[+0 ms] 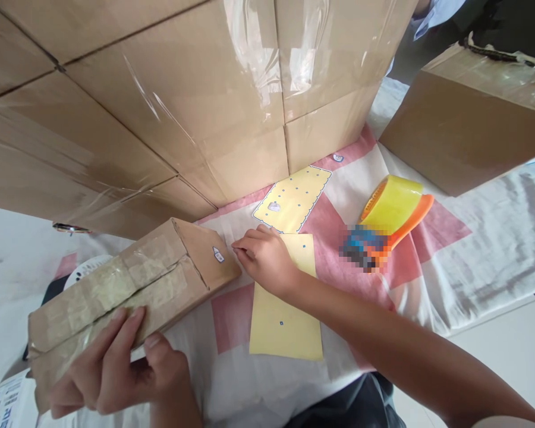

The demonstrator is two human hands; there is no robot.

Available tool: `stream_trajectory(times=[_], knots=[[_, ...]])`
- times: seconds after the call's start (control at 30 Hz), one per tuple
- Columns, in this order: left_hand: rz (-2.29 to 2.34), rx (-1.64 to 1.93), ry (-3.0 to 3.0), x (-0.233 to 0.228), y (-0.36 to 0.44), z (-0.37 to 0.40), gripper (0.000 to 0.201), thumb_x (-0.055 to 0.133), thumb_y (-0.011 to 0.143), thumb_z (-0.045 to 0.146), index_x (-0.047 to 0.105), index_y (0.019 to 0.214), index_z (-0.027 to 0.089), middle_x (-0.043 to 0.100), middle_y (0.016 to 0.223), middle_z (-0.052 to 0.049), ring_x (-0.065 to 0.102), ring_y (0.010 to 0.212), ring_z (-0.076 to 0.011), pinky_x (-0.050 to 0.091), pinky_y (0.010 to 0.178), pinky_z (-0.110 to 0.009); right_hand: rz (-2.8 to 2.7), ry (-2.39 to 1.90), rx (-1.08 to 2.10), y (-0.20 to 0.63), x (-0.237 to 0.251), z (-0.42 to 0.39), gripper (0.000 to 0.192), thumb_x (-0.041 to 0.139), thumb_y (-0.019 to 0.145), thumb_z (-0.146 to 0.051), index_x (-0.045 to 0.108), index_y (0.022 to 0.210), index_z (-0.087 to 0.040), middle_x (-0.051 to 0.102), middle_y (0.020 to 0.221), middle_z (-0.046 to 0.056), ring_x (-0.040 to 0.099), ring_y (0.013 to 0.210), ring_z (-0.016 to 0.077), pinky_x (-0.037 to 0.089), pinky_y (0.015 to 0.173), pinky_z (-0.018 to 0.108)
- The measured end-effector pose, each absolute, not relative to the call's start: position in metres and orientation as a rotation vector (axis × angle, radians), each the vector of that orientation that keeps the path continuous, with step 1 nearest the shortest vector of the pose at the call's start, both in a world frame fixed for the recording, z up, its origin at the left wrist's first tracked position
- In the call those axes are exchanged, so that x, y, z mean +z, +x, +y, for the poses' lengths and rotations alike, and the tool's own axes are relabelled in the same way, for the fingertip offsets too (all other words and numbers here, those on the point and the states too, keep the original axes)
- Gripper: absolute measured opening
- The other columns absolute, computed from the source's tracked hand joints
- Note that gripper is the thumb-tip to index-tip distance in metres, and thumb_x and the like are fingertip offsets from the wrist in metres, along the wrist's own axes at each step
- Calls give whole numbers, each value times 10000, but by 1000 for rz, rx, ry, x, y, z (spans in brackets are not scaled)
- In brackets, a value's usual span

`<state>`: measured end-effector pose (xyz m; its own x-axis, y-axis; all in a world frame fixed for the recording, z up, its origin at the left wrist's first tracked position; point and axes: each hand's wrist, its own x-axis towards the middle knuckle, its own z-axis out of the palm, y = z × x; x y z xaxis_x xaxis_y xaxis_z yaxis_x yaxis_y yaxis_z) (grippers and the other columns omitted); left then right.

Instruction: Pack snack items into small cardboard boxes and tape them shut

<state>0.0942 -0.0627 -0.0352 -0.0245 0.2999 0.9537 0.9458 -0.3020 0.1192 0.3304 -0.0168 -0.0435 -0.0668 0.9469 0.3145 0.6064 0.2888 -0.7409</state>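
My left hand [125,368] grips a narrow cardboard box [138,267] at the lower left, fingers on its taped top and thumb along the near side. A small blue-edged white sticker [218,255] is on the box's end face. Just right of that face is my right hand [265,258], its thumb and index finger pinched together; whatever they hold, if anything, is too small to make out. Under this hand lies a yellow sheet [285,333] with a few tiny blue marks. Beyond it, a second yellow sheet [305,187] has a blue outline and a pale patch.
Large taped cardboard boxes [169,95] stand stacked at the back. An orange tape dispenser [410,223] with yellow tape rests to the right on the pink-and-white cloth [450,279]. Another carton [468,125] is at the far right, near part of a person's sleeve [437,15].
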Motion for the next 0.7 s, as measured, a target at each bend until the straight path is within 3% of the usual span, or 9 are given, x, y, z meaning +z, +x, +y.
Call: stream_trajectory(times=[0.13,0.3,0.43,0.57,0.7], knots=[[-1263,-1416,-1699,-34,91,-62,385,540,819,439,807,1048,280,761,968,-107,660,971,-357,431,913,-592,-1666,-1239,730,326,-37,-24,197,582,910,-101,765,922,-173,699,822,33,577,767,164,454,756,317],[-1269,-1395,-1727,-31,91,-62,371,545,858,414,804,1077,263,764,981,-126,667,987,-352,444,934,-601,-1518,-1065,1172,327,-38,-32,297,553,835,-56,787,963,-186,648,781,-5,555,651,115,444,616,257],[-1260,-1366,-1747,-30,90,-61,361,543,878,406,802,1071,246,768,987,-114,658,968,-328,430,954,-582,-1240,-1116,1210,326,-40,-31,338,538,829,-65,797,1000,-198,634,813,-3,547,665,109,459,641,262],[-1272,-1381,-1768,-29,91,-59,373,538,886,424,800,1076,239,769,990,-98,656,897,-297,426,967,-569,-1345,-955,1303,324,-38,-35,279,541,836,-77,795,892,-179,606,784,-5,539,660,114,456,636,269],[-1265,-1396,-1761,-29,92,-61,367,544,874,388,802,1088,238,761,993,-101,628,914,-301,391,946,-551,-1316,-988,1254,321,-40,-34,268,559,852,-101,794,944,-191,616,805,-2,547,665,110,457,647,270]])
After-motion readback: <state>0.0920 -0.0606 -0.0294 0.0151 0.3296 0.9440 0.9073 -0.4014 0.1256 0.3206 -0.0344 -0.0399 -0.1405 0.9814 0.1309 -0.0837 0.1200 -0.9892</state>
